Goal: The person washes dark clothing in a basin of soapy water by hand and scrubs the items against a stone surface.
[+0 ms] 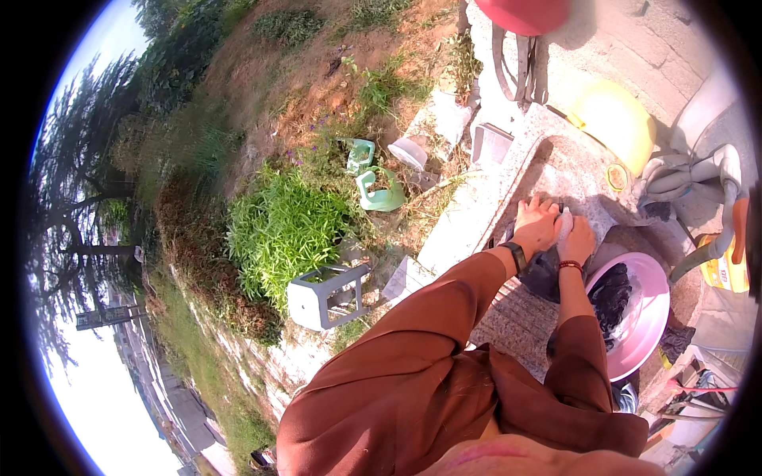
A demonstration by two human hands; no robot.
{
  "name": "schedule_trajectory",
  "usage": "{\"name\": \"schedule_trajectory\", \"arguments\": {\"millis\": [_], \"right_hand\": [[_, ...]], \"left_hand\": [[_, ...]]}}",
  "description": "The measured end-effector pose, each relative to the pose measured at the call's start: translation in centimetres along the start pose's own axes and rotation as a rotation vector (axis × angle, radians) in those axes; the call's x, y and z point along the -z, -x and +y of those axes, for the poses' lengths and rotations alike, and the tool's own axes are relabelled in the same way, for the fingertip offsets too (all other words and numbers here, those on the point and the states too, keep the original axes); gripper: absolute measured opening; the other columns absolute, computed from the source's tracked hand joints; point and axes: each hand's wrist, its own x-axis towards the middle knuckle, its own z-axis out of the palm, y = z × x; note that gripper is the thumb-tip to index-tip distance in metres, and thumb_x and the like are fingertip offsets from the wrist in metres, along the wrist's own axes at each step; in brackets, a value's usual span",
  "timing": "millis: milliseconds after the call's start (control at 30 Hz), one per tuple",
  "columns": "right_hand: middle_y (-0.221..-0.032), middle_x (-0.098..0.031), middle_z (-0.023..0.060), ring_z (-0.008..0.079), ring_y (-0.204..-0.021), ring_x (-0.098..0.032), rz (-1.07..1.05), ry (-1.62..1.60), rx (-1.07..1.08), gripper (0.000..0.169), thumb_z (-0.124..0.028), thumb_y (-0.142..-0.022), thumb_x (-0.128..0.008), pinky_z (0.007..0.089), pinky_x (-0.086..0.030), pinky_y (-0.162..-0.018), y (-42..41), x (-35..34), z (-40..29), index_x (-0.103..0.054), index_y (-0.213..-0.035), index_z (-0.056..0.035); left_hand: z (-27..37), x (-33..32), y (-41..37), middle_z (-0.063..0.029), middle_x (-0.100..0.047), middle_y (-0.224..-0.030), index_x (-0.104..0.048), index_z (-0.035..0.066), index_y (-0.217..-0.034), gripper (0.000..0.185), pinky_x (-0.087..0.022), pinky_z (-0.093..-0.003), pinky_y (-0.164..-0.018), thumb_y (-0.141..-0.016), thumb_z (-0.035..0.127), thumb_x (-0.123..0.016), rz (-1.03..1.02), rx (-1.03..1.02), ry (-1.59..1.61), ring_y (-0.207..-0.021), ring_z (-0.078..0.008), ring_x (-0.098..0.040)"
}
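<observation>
My left hand (536,225), with a black band at its wrist, rests over dark wet cloth (540,276) on a ridged stone washing slab (500,321). Its fingertips point to the slab's far end, and its grip on the cloth is hidden. Close beside it, my right hand (578,241), wearing a red bead bracelet, is closed around a whitish object (565,229); whether this is soap or a brush is unclear. A pink basin (652,297) stands right of my right forearm, with black cloth (610,297) and suds inside.
A yellow bowl-shaped vessel (619,122) and a small yellow-rimmed dish (616,177) are at the slab's far right. Grey pipes (708,172) run on the right. A red bucket (524,12) is beyond. Left lie a grey stool (321,297), cut green plastic containers (381,193) and plants (286,223).
</observation>
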Motion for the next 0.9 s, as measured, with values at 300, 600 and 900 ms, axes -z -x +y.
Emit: {"name": "schedule_trajectory", "arguments": {"millis": [300, 600, 900], "right_hand": [[-0.103, -0.058, 0.0201, 0.0409, -0.096, -0.053, -0.014, -0.228, 0.524, 0.040, -0.031, -0.083, -0.060, 0.0519, -0.040, -0.087, 16.7, 9.1, -2.3, -0.055, -0.104, 0.0035], [-0.098, -0.065, 0.0178, 0.0341, -0.093, -0.059, -0.044, 0.012, 0.052, 0.030, -0.027, -0.092, -0.055, 0.0411, -0.045, -0.083, 1.3, 0.1, 1.7, -0.061, -0.109, -0.0027], [-0.104, -0.060, 0.0189, 0.0383, -0.100, -0.056, -0.026, -0.228, 0.373, 0.045, -0.034, -0.087, -0.051, 0.0462, -0.040, -0.090, 17.3, 9.2, -2.5, -0.059, -0.103, 0.0068]], "left_hand": [[1.2, 7.6, 16.9, -0.0099, -0.056, -0.099, -0.059, 0.008, -0.085, 0.022, -0.032, -0.0524, -0.102, -0.067, 0.019, -0.063, 0.013, -0.462, 0.228, -0.105, -0.0297, -0.049], [1.2, 1.3, 1.2, -0.0107, -0.061, -0.105, -0.061, 0.008, -0.098, 0.027, -0.036, -0.0531, -0.092, -0.086, 0.031, -0.055, 0.227, -0.029, -0.069, -0.106, -0.0340, -0.050], [1.5, 10.0, 16.2, -0.0111, -0.055, -0.097, -0.059, 0.007, -0.089, 0.028, -0.036, -0.0474, -0.086, -0.068, 0.026, -0.061, -0.094, -0.405, 0.231, -0.094, -0.0318, -0.049]]}}
